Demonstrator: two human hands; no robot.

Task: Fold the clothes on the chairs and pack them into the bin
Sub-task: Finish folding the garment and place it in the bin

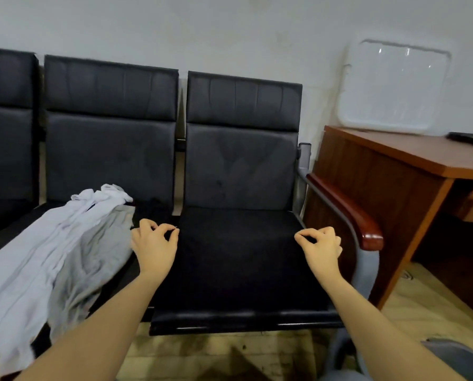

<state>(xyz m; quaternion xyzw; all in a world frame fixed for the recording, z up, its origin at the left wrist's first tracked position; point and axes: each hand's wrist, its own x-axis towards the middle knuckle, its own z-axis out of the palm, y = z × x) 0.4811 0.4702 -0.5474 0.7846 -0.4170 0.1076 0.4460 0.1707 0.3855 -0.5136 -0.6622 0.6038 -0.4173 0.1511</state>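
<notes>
Black fabric lay spread over the seat of the right-hand chair (pixel 243 188), so dark against the upholstery that its edges were hard to trace, and both hands were over it. The left hand (pixel 154 243) had thumb and forefinger pinched together near the seat's left edge, apparently nipping the dark cloth (pixel 235 270), the other fingers curled loosely above. The right hand (pixel 321 247) mirrored it near the seat's right side, thumb and forefinger closed in the same narrow pinch; whether either pinch truly held fabric could not be told for certain, given how black met black. Both forearms reached in from the bottom of the view, bare. To the left, on the middle chair (pixel 110 119), a crumpled pale pile of clothes (pixel 51 257) in white and grey ran from the seat back toward the near edge, just beside the left hand. A third chair (pixel 7 119) showed at the far left. On the right, the wooden armrest (pixel 348 210) curved down beside the right hand, and beyond it stood a brown wooden desk (pixel 394 166). Farther back, a clear plastic bin (pixel 394 86) sat on the desk, leaning against the white wall (pixel 229 28), well apart from the clothes.
</notes>
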